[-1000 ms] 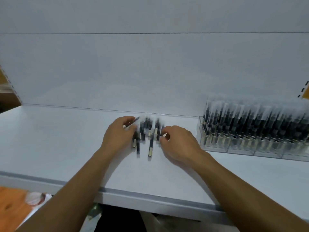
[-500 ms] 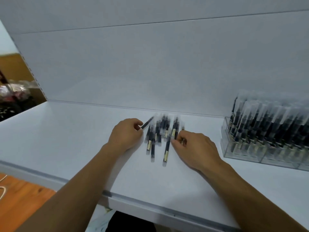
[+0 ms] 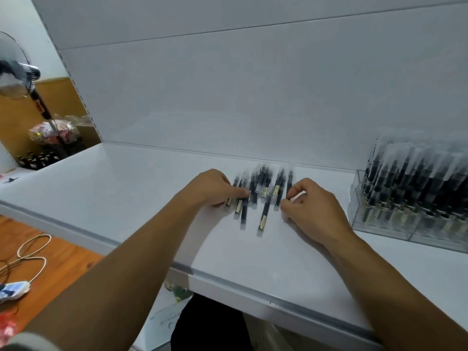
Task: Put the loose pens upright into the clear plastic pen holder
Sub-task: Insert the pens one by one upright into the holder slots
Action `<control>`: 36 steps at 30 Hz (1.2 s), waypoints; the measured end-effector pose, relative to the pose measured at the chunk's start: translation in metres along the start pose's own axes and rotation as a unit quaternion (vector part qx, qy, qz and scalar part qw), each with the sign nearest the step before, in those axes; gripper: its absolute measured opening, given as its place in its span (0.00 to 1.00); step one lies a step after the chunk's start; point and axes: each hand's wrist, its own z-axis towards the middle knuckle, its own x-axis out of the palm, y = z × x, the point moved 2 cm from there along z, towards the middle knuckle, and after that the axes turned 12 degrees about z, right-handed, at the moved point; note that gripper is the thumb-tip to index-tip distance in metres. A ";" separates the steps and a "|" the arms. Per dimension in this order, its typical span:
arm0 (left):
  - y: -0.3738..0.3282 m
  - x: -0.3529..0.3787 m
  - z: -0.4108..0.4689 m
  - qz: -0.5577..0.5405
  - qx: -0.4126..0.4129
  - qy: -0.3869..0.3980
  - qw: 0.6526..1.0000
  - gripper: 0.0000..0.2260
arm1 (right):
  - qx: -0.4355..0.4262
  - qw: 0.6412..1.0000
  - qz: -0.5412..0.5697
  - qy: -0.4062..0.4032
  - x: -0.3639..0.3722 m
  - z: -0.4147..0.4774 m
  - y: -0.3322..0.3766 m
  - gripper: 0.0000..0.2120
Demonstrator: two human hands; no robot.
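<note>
White desk (image 3: 126, 188), work laid out near its back edge. Left hand (image 3: 212, 188): fingers curled, tips down on the left side of the loose pens (image 3: 263, 196); whether it actually grips one I cannot tell, as it is blurred. Right hand (image 3: 311, 209): curled, thumb and forefinger apparently pinching the lower end of the rightmost pen.

Pens lie flat, roughly parallel, fanned between the two hands, two sticking out toward the near edge. Judgement: the hands bracket the pile to herd it into a bundle, so several can be lifted together.

Clear plastic pen holder (image 3: 379, 224) stands at the desk's right, apart from the pile, packed with upright pens — free slots not visible.

Behind: plain white back panel (image 3: 228, 97). Left of the desk: standing fan (image 3: 15, 72), wooden floor (image 3: 63, 264), looped cord (image 3: 33, 252).
</note>
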 end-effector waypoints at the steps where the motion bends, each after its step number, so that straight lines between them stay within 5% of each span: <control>1: -0.003 -0.001 0.001 0.014 -0.004 0.008 1.000 0.22 | 0.002 1.000 0.020 0.001 0.001 0.000 -0.001 0.06; 5: -0.012 -0.007 0.004 -0.033 -0.036 0.058 0.997 0.18 | 0.014 0.995 0.096 0.024 0.007 0.001 -0.005 0.13; 9: -0.012 -0.009 0.003 -0.086 -0.050 0.075 0.992 0.14 | 0.003 0.995 0.089 0.036 0.009 0.003 -0.007 0.04; 23: -0.002 -0.004 0.000 -0.165 -0.052 0.068 0.983 0.06 | 0.011 0.990 0.140 0.035 0.014 0.004 -0.010 0.02; 36: -0.025 0.007 -0.042 -0.409 0.115 -0.067 0.903 0.04 | -0.007 0.984 0.177 -0.002 0.008 -0.003 0.004 0.03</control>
